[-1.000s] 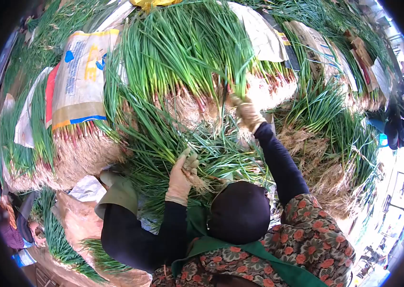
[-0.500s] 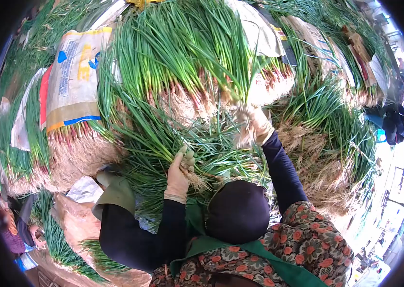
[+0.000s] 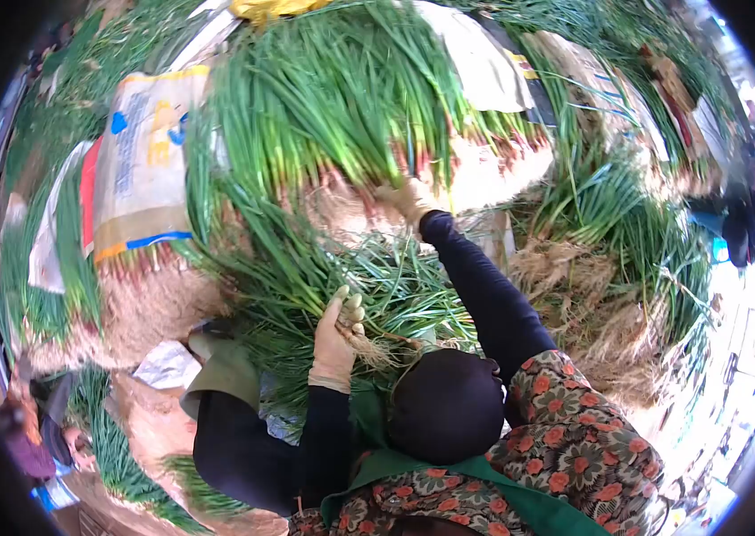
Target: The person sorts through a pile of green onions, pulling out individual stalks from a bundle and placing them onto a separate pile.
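Gloved fingers (image 3: 353,311) of the left hand (image 3: 333,344) are curled around a small bunch of green onions (image 3: 306,290) near the middle of the frame. Pale roots (image 3: 375,352) hang out to the right of that hand, and the leaves run toward the upper left. The right hand (image 3: 408,198), also gloved, is above and to the right, at the root end of a long row of onions (image 3: 333,116); blur hides whether it grips any stalks. Between and below the hands lies a loose heap of leaves (image 3: 408,272).

The row fills the upper middle, with a white sack (image 3: 477,58) over its right part. At the upper left, a printed sack (image 3: 145,183) covers more onions, whose roots (image 3: 158,308) show beneath it. Another tangled pile (image 3: 596,308) lies right of centre. At the bottom are a dark cap (image 3: 447,402) and a flowered shirt (image 3: 574,433) crossed by a green strap (image 3: 516,496).
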Demonstrator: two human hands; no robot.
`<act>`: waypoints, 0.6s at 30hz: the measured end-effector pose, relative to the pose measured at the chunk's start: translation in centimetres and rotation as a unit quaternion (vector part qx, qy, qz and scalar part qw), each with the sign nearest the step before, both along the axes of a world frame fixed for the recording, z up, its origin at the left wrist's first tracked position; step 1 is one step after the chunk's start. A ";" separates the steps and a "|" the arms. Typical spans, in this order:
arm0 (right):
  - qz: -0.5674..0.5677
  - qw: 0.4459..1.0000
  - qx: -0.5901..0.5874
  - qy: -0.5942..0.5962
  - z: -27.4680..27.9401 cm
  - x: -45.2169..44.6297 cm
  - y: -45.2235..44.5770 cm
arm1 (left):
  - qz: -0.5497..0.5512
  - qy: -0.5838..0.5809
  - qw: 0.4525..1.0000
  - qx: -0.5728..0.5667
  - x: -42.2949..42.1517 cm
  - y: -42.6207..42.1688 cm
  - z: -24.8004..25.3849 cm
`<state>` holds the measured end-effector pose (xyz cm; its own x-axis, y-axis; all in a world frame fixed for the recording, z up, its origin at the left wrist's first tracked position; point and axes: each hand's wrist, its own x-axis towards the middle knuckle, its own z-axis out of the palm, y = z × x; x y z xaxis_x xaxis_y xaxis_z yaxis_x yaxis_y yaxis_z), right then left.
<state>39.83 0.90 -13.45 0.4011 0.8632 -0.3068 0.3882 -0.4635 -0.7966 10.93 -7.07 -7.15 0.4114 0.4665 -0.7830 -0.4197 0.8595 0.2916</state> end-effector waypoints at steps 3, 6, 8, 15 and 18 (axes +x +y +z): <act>0.049 0.993 0.088 0.068 4.5 -1.4 -1.8 | -0.031 0.017 0.999 0.036 0.7 -0.5 0.1; -0.219 0.938 0.130 0.236 8.6 -0.3 -5.1 | -0.018 -0.017 0.999 0.046 -0.1 -0.6 -1.7; -0.247 0.912 0.187 0.270 9.8 2.4 -10.0 | 0.014 -0.064 0.998 0.002 -0.1 -0.3 -0.9; -0.447 0.886 0.108 0.062 15.1 16.8 -30.1 | 0.020 -0.063 0.998 0.016 0.6 -0.7 0.2; -0.402 0.817 -0.248 -0.332 16.3 18.0 -35.9 | -0.043 -0.142 0.988 0.043 1.2 -0.4 3.1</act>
